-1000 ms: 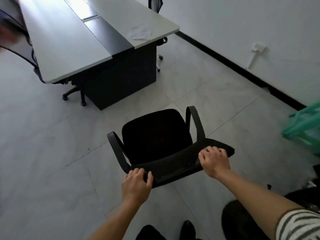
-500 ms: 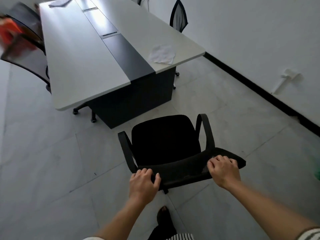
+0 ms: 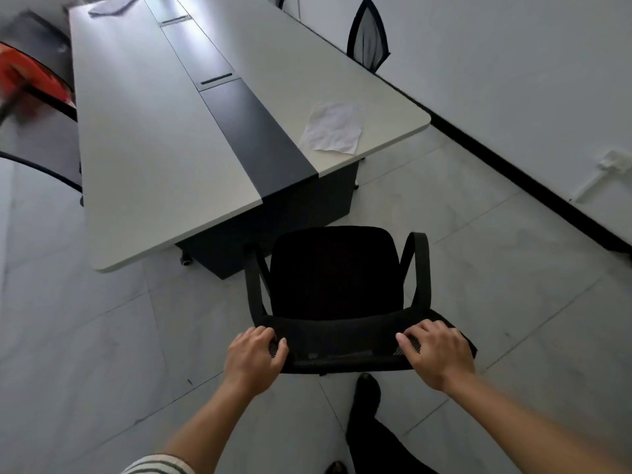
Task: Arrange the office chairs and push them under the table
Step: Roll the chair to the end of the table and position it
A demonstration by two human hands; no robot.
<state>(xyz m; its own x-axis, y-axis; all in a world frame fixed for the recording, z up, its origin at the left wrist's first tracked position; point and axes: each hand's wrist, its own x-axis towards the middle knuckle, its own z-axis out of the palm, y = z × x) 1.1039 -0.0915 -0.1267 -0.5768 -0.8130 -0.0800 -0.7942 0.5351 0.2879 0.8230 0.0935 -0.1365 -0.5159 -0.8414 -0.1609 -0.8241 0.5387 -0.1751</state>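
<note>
Near the long white table (image 3: 154, 148), the black mesh office chair (image 3: 335, 275) stands closer (now squared up), left hand (image 3: 254, 359) and right hand (image 3: 439, 354) gripping its backrest (image 3: 342, 350); tucking remains.

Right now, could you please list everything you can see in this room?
Office chair: one, black, before the table's near end
Table: one, white with dark centre strip, ahead
Crumpled sheet: one, white, table's near right corner
Cloth: one, grey, table's far left corner
Second chair: one, black mesh back, table's right side
Blurred chair: one, dark, table's left side
Left hand: one, gripping the office chair's backrest, left end
Right hand: one, gripping its right end
</note>
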